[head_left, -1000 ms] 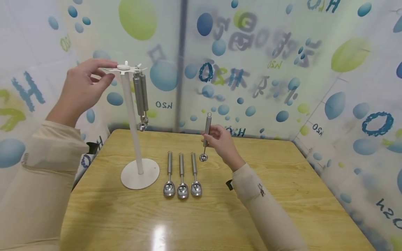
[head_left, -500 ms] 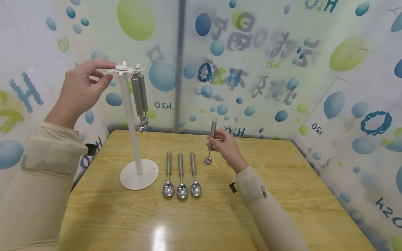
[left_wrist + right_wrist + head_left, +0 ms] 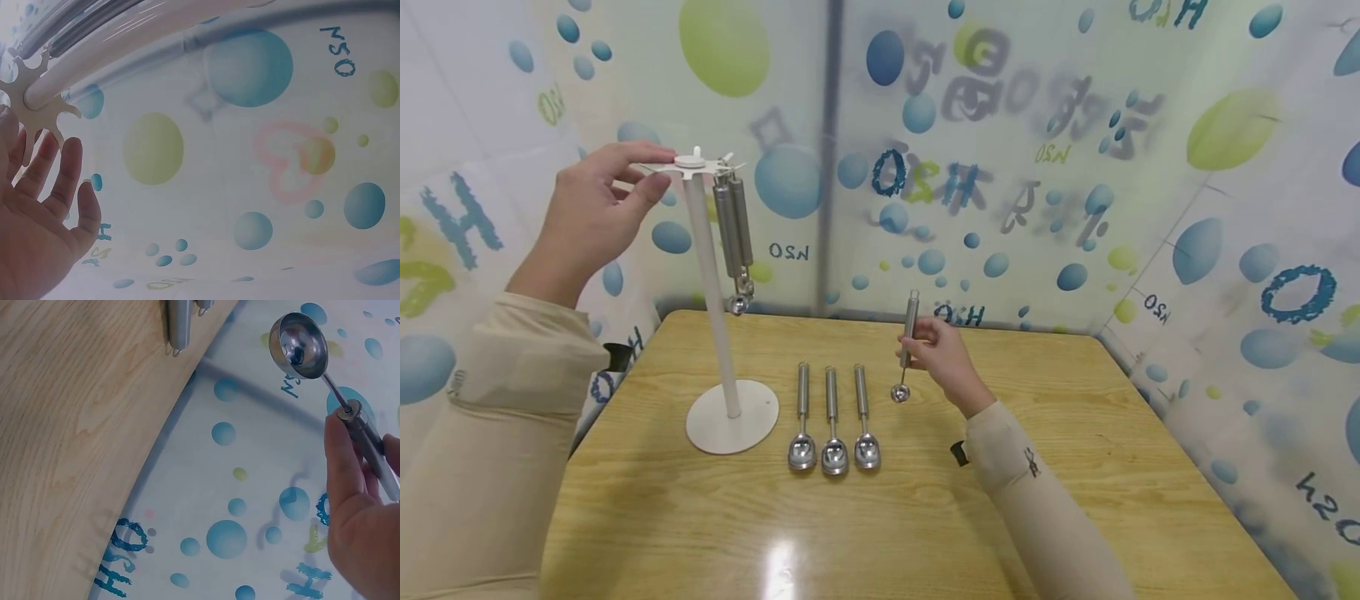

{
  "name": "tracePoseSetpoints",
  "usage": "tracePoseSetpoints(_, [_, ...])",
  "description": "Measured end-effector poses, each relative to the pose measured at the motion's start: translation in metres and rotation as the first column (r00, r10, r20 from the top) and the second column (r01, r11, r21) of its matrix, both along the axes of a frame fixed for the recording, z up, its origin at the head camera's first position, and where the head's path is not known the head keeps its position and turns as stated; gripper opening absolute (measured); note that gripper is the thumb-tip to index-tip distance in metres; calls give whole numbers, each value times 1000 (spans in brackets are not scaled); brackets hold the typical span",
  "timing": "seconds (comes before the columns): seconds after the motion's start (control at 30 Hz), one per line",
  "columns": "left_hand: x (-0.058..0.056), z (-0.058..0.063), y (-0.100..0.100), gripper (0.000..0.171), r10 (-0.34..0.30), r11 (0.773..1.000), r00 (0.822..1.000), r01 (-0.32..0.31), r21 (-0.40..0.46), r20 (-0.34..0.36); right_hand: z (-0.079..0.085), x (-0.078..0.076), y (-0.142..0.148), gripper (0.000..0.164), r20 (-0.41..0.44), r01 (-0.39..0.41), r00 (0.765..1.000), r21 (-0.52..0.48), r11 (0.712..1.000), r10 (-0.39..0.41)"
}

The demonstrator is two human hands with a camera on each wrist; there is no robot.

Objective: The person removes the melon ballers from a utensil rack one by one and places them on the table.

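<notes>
My left hand pinches the edge of the notched top plate of a white utensil stand; the left wrist view shows the thumb and fingers at the plate's arms. Slim steel-handled scoops with small round bowls hang from the stand's right side. My right hand grips a melon baller by its steel handle, bowl downward, over the table right of the row. Seen from the right wrist, its round hollow bowl is bare, and thumb and fingers close on the handle.
Three steel ice cream scoops lie side by side on the wooden table, handles pointing away. The stand's round base is left of them. A patterned curtain wall rises behind the table.
My right hand has moved a little to the right and down with the melon baller, away from the scoop row. The left hand keeps its place on the stand's top.
</notes>
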State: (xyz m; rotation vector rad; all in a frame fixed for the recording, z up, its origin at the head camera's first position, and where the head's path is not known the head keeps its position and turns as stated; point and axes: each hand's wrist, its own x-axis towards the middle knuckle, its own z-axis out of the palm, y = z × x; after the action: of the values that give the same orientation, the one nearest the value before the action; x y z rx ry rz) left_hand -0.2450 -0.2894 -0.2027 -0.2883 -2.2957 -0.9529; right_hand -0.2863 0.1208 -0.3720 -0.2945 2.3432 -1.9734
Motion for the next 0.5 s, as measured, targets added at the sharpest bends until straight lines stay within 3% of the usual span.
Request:
tracePoseSetpoints(0.2, [3, 0, 0, 40, 5, 1000, 1000, -5, -14, -26, -2, -1, 0, 29, 16, -20, 1000, 2, 1000, 20])
tracePoseSetpoints(0.4, [2, -1, 1, 37, -39, 998, 995, 43, 43, -92, -5, -1, 0, 30, 20, -46, 999, 23, 999, 46])
tracePoseSetpoints(0.5, [2, 0, 2, 38, -38, 997, 995, 43, 61, -92, -9, -3, 0, 31, 29, -50, 998, 45, 998, 49])
